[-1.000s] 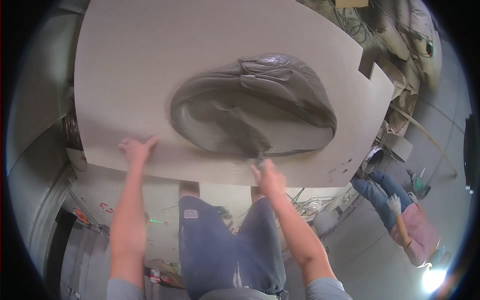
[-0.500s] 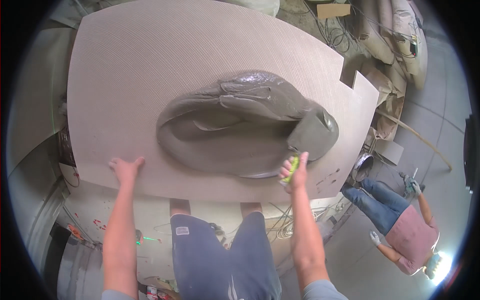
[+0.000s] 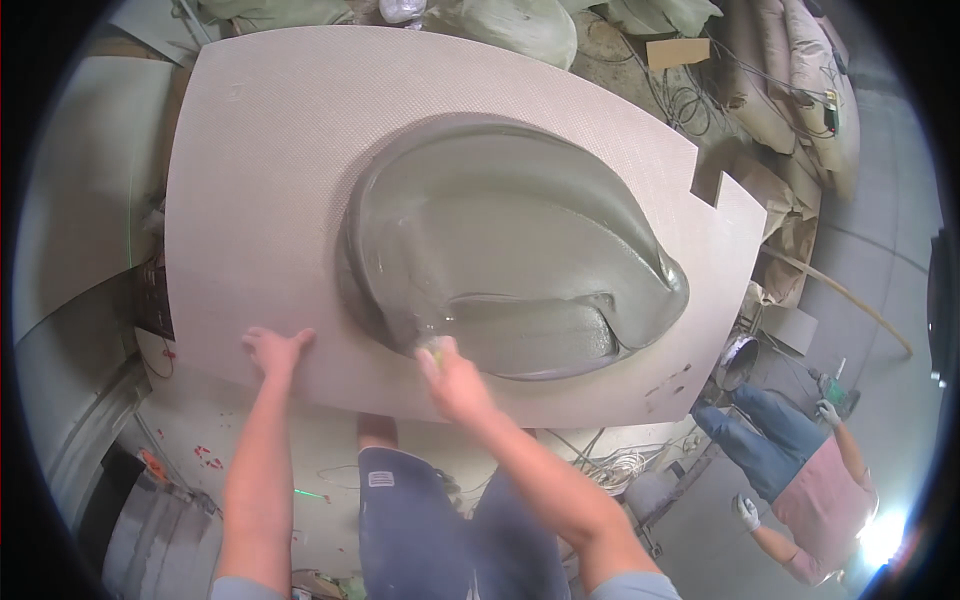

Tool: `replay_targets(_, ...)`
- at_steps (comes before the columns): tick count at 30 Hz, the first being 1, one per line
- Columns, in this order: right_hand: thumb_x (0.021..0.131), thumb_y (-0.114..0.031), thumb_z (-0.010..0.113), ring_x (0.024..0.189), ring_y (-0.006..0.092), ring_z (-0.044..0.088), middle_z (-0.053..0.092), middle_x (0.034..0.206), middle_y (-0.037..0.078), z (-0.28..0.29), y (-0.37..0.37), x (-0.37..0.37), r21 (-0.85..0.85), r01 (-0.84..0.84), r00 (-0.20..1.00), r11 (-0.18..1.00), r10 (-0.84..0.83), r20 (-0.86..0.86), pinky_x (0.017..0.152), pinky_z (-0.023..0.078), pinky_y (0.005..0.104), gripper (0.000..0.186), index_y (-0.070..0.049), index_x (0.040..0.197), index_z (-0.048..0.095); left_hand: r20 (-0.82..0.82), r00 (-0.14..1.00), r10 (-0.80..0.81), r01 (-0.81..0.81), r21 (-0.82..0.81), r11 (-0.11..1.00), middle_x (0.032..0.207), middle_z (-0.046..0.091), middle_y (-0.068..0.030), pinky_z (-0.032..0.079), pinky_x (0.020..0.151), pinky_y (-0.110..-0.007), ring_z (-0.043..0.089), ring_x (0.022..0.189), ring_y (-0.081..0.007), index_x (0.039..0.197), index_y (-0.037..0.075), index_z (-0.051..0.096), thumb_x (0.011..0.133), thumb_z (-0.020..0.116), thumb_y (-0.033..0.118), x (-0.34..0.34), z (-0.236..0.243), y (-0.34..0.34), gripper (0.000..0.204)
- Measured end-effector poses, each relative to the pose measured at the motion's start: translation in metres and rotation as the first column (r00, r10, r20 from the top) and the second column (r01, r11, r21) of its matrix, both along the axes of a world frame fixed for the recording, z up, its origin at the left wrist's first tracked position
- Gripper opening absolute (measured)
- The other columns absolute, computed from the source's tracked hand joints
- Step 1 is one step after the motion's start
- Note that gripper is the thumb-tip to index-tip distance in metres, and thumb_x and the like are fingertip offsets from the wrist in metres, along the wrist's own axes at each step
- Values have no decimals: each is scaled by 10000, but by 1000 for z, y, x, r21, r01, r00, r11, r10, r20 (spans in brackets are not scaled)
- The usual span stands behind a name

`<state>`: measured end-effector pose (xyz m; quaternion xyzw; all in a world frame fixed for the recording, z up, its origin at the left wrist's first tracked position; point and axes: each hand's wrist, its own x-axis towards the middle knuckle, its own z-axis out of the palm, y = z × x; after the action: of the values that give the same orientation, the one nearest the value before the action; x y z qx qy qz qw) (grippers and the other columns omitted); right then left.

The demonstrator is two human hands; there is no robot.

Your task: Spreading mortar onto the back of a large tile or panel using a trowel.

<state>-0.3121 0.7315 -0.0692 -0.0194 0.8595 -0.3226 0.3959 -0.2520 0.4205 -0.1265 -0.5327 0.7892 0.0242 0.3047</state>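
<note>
Head view: right hand [image 3: 462, 388] clamped on the trowel handle [image 3: 436, 347], likely for leverage against the paste [image 3: 520, 220]; left hand [image 3: 278, 351], fingers apart, rests on the board [image 3: 265, 190]. I judge it's bracing.

Your grey mortar-like paste [image 3: 520, 220] looked smooth with a wet gloss; the pinkish board [image 3: 260, 150] under it was matt, finely textured, your navy shorts [image 3: 412, 515] dull cloth.

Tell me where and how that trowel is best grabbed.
By its yellow-green handle, I'd judge, coming from the person's near side. The right hand is wrapped around it there: the handle points back toward the person, while the motion-blurred blade reaches away over the glossy grey paste, likely a messy hold.
</note>
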Motion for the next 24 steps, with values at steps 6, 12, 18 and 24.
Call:
replay_targets(6,964,-509,564,791,390,699,661,859,195,1,105,-72,426,-341,900,838,422,-109,685,568,514,448,-87,1090,481,8,999,-54,54,19,998,1405,358,-367,439,1058,-490,466,1292,-479,1389,-194,270,603,888,600,11,0,-17,1277)
replay_targets(12,1014,-462,498,952,486,644,682,1008,274,7,188,-164,491,122,956,862,31,-291,832,499,563,434,-62,1183,501,136,990,-29,18,84,996,1496,319,-374,325,1158,-457,299,1429,-474,1410,-237,283,607,831,668,0,13,-16,1329)
replay_targets(18,966,-655,493,585,102,492,499,768,10,-7,169,-212,-52,942,334,331,-910,246,506,417,264,568,-104,1103,509,18,999,32,-33,72,997,1459,300,-396,371,1128,-453,398,1350,-487,1423,-228,205,613,913,492,-4,8,-4,1295)
replay_targets(24,1005,-587,447,806,406,694,694,860,227,-9,49,-171,-33,352,869,936,-339,-359,745,544,491,572,-30,1109,532,24,999,43,-45,76,996,1441,334,-396,395,1116,-435,412,1342,-459,1372,-251,261,601,920,503,-11,11,-5,1264)
